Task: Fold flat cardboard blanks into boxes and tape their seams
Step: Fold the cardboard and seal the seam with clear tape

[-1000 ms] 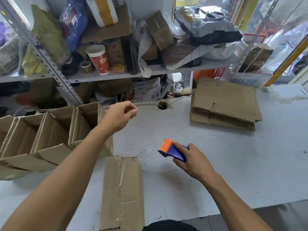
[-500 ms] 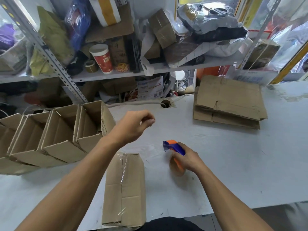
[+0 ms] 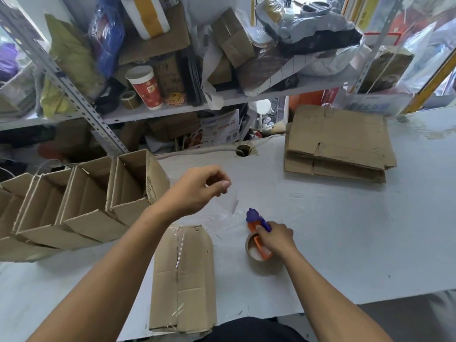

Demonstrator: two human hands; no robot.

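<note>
Nearest, taped box (image 3: 183, 280) lying on table (image 3: 345, 243), seam sealed. Beside it, right hand (image 3: 277, 239) gripping tape dispenser (image 3: 259, 233). Left hand (image 3: 197, 191) raised, loosely curled, holding nothing. Farther left, row of folded boxes (image 3: 74, 193); farther right, stack of flat blanks (image 3: 338, 144) still unfolded.

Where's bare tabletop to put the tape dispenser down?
Widest bare patch: right of the right hand, in front of the flat blank stack. A smaller one lies between the left hand, the cable hole and the stack. Crowded: the left side, with the open boxes, and the near edge, with the taped box.
</note>
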